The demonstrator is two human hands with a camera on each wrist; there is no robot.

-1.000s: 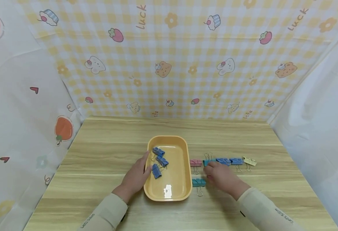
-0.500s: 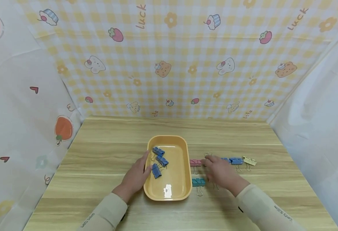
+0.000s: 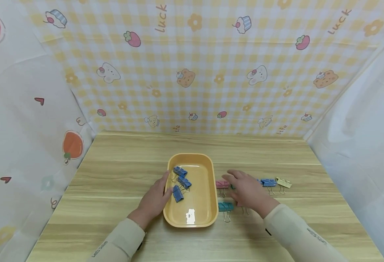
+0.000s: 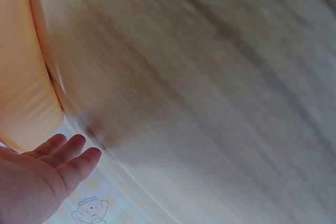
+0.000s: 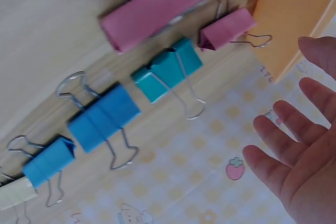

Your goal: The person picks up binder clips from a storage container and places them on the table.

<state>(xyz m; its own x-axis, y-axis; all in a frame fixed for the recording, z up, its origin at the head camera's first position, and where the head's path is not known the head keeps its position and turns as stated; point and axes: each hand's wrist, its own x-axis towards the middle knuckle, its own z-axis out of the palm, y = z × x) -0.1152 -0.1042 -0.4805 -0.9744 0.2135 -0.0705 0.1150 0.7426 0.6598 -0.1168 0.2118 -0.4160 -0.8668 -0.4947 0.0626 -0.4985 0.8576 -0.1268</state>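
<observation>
My left hand [image 3: 155, 196] rests against the left side of a yellow tray [image 3: 215, 203], thumb by the rim; in the left wrist view its fingers [image 4: 79, 166] look fairly straight. Three blue binder clips [image 3: 184, 183] lie in the tray's left half. To the right of the tray, my right hand [image 3: 249, 189] hovers over a row of binder clips, fingers spread and holding nothing. Under or near it in the right wrist view are a teal binder clip [image 5: 168, 69], a small pink binder clip [image 5: 227, 30] and a larger pink binder clip [image 5: 152, 14].
Two blue binder clips [image 5: 104, 118] and a pale yellow binder clip [image 3: 283, 182] continue the row rightward. Another teal binder clip [image 3: 225, 207] lies closer to me, beside the tray. A checked cloth [image 3: 192, 54] hangs behind the wooden table [image 3: 129, 145].
My right hand has come off the teal binder clip, shifting slightly left and away from me as its fingers spread. The left hand and tray stay put.
</observation>
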